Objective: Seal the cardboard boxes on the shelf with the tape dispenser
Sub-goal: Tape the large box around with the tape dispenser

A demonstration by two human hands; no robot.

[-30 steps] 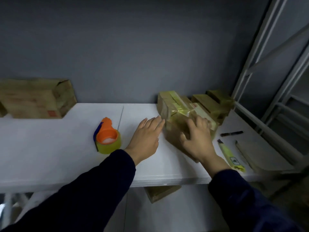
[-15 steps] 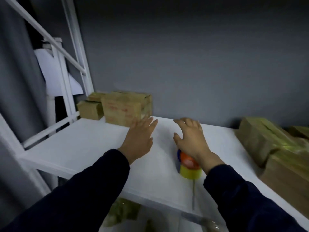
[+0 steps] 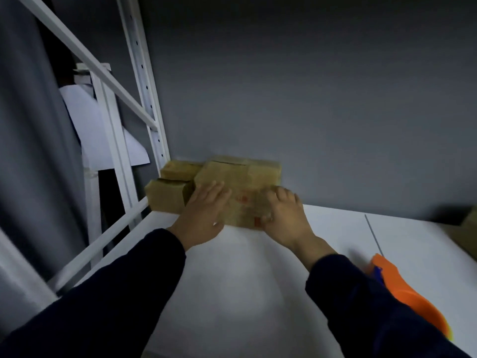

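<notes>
Brown cardboard box [image 3: 240,178], seemingly untaped, back-left

Both hands are arriving on the cardboard box [image 3: 242,182] at centre frame, having crossed from the right. The left hand [image 3: 204,215] is lying flat on its front; the right hand [image 3: 286,218] is touching its right corner, possibly gripping. The tape dispenser [image 3: 402,288] is now sitting lower right.

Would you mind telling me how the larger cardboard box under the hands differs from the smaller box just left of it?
The larger box is bigger and taller than the smaller box. The left hand and right hand are on the larger box; neither holds the smaller box. The larger box has red print in front; the smaller box looks plain. Both are brown cardboard on the white shelf.
</notes>
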